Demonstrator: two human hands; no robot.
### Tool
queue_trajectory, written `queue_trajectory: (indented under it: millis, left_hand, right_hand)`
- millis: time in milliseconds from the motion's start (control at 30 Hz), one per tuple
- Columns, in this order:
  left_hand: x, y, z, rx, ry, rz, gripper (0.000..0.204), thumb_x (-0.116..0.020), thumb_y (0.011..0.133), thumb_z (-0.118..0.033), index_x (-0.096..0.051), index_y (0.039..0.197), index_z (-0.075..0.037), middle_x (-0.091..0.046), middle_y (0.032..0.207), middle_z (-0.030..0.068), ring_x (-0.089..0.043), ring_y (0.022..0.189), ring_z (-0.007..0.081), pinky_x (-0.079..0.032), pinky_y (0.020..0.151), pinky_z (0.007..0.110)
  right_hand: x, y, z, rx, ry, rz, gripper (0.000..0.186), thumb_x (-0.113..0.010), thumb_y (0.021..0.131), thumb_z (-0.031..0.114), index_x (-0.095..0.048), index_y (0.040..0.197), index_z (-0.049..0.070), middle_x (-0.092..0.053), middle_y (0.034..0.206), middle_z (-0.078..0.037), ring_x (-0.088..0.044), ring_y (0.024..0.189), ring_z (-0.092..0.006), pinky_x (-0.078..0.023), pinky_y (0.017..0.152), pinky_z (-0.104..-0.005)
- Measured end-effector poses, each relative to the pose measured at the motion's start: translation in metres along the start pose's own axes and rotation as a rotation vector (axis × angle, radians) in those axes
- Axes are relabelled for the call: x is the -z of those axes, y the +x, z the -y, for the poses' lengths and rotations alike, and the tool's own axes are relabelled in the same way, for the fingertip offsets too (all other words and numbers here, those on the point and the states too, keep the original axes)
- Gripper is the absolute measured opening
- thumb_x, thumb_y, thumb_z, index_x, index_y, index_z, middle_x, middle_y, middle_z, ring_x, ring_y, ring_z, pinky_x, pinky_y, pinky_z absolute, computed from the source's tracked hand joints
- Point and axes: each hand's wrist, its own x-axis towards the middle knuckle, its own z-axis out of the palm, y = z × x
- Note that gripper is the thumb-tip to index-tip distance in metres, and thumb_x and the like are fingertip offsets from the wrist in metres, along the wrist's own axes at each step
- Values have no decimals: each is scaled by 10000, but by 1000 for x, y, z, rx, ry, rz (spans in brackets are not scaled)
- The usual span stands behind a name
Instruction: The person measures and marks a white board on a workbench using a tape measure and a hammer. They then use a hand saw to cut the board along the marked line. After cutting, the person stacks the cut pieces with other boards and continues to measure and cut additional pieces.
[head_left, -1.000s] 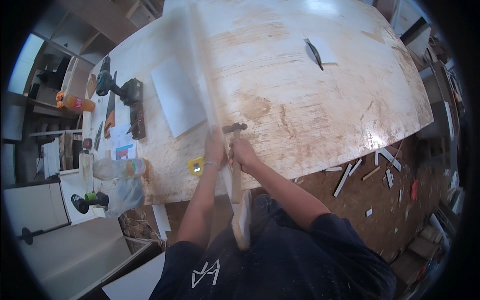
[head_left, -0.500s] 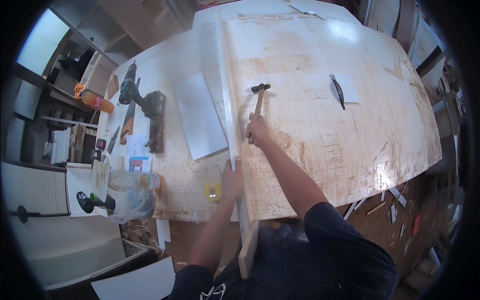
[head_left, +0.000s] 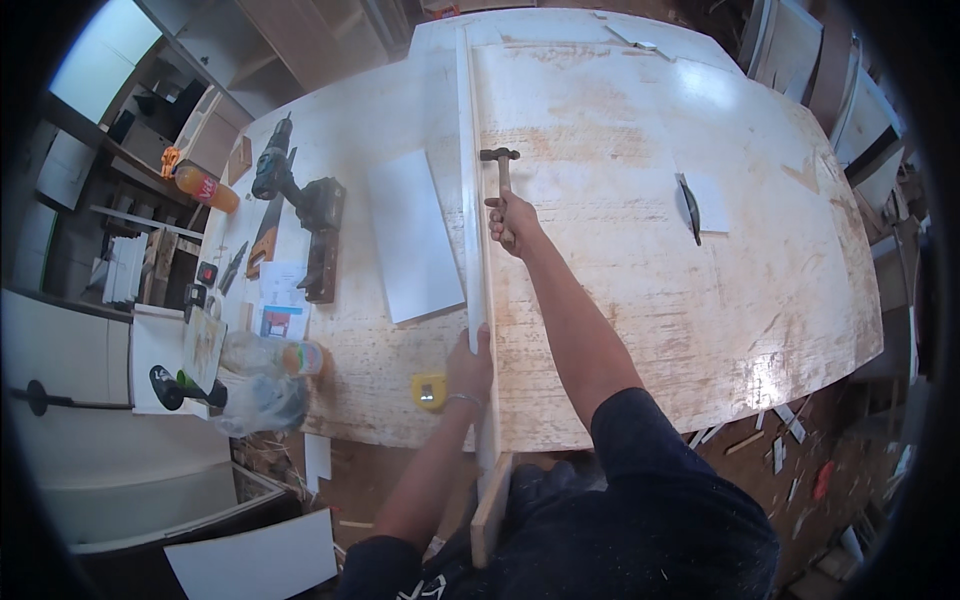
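Observation:
A long, narrow white board (head_left: 466,200) runs away from me across the worktable, its near end reaching past the front edge. Around its near part my left hand (head_left: 468,365) is closed, thumb on top. My right hand (head_left: 513,222) grips the wooden handle of a hammer (head_left: 503,172) just to the right of the board. The dark hammer head lies close beside the board's right side; whether they touch I cannot tell. At the board's near end a short wooden piece (head_left: 490,512) sticks out toward my body. Left of my left hand sits a yellow tape measure (head_left: 429,391).
The pale, worn worktable (head_left: 620,330) holds a white panel (head_left: 415,235), a cordless drill (head_left: 290,185), a handsaw (head_left: 264,245) and a plastic bottle (head_left: 255,353) at left. An orange drink bottle (head_left: 207,188) lies at the far left. Rightward rests a black handle (head_left: 690,208). Wood scraps litter the floor.
My right hand has moved the hammer farther away and its head closer to the board. The left hand keeps its hold on the board. The whole view has shifted slightly.

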Motion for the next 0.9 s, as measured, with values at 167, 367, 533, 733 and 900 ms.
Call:
queue_trajectory:
  millis: [167, 367, 533, 733, 900]
  left_hand:
    - [8, -6, -8, 38, 46, 51, 683, -444, 1013, -559, -601, 1248, 63, -649, 1187, 315, -616, 1121, 460, -482, 971, 493]
    - [-36, -6, 6, -30, 14, 74, 707, -486, 1000, -534, -393, 1505, -48, -401, 1475, 362, -460, 1337, 473, -395, 1092, 520]
    - [-85, -54, 12, -251, 486, 76, 783, -586, 936, -425, -276, 1597, -142, -114, 1621, 332, -108, 1492, 529, -226, 1143, 649]
    - [-115, -129, 24, -291, 522, 150, 821, -625, 872, -352, -296, 1594, -140, -6, 1654, 298, 22, 1510, 538, -168, 1146, 684]
    - [-100, -122, 32, -379, 263, 361, 754, -635, 892, -376, -375, 1550, -116, -232, 1596, 308, -151, 1494, 507, -197, 1164, 645]
  right_hand:
    - [44, -92, -43, 18, -90, -72, 336, -474, 1059, 299, -544, 1218, 11, -447, 629, -14, -422, 434, -134, -374, 390, -291]
    - [195, -264, -61, -73, -483, -157, 231, -496, 1025, 136, -565, 1231, 57, -369, 550, 34, -357, 372, -89, -302, 344, -251]
    - [267, -416, 0, 19, -1143, -294, 412, -443, 1067, 390, -617, 1166, 29, -422, 520, 3, -396, 343, -110, -326, 325, -282]
    - [201, -529, 10, 19, -1021, -641, 350, -568, 1021, 315, -574, 1257, 56, -442, 595, 40, -385, 397, -59, -323, 346, -231]
    - [164, -490, -37, 86, -907, -449, 461, -601, 958, 167, -488, 1393, 62, -479, 631, 31, -405, 453, -54, -319, 382, -225]
